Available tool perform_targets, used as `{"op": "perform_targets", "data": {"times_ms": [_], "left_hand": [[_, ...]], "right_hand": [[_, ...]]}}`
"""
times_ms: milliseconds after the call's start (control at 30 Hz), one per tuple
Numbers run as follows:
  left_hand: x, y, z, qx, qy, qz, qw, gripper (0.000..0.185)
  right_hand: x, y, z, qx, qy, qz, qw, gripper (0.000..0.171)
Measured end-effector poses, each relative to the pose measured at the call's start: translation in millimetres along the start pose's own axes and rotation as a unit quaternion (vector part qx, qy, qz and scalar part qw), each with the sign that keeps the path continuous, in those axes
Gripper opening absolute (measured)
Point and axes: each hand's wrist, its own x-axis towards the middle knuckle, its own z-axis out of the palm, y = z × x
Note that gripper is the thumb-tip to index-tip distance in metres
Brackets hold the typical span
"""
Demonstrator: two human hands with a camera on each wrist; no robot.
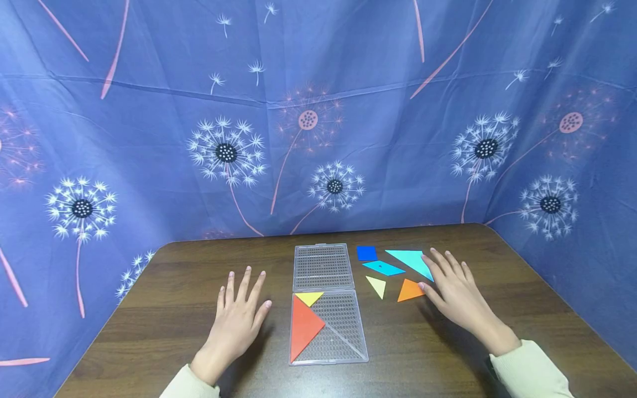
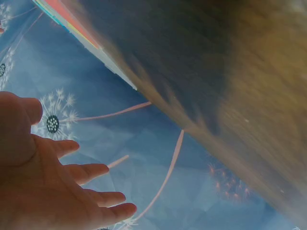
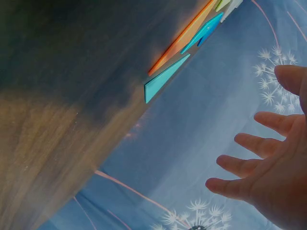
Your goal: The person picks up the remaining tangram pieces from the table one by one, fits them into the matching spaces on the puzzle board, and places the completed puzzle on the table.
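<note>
With both hands flat and holding nothing, left hand (image 1: pixel 238 318) on desk (image 1: pixel 149 320) beside tray (image 1: pixel 343 331), right hand (image 1: pixel 455 290) touching orange triangle (image 1: pixel 410 290): fitting stage, pinch required next.

The person wears a long-sleeved garment of pale cream-green, soft matte fabric. The left sleeve cuff (image 1: pixel 191 387) ends at the wrist with a plain, slightly gathered edge. The right sleeve cuff (image 1: pixel 527 370) is of the same fabric and ends likewise at the wrist, with a dark edge at its opening. The bare left hand (image 1: pixel 236 320) and bare right hand (image 1: pixel 455 293) carry no gloves, rings or markings.
</note>
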Motion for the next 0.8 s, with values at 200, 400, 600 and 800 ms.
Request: {"op": "perform_targets", "data": {"times_ms": [200,400,600,800], "left_hand": [[7.4,5.6,3.1,-0.002,0.001,0.016,0.9999,0.057],[13.3,10.5,7.9,-0.008,-0.008,0.025,0.9996,0.057],[20.6,16.6,12.3,-0.006,-0.002,0.038,0.9993,0.055],[29.0,20.2,19.3,-0.004,-0.001,0.045,0.9990,0.054]], "right_hand": [[9.4,5.1,6.4,-0.011,0.014,-0.011,1.000,0.054],[18.0,10.8,12.5,-0.008,0.021,-0.013,1.000,0.050],[27.1,17.2,17.6,-0.008,0.032,-0.015,0.999,0.046],[34.0,23.7,23.5,-0.006,0.016,-0.004,1.000,0.042]]}}
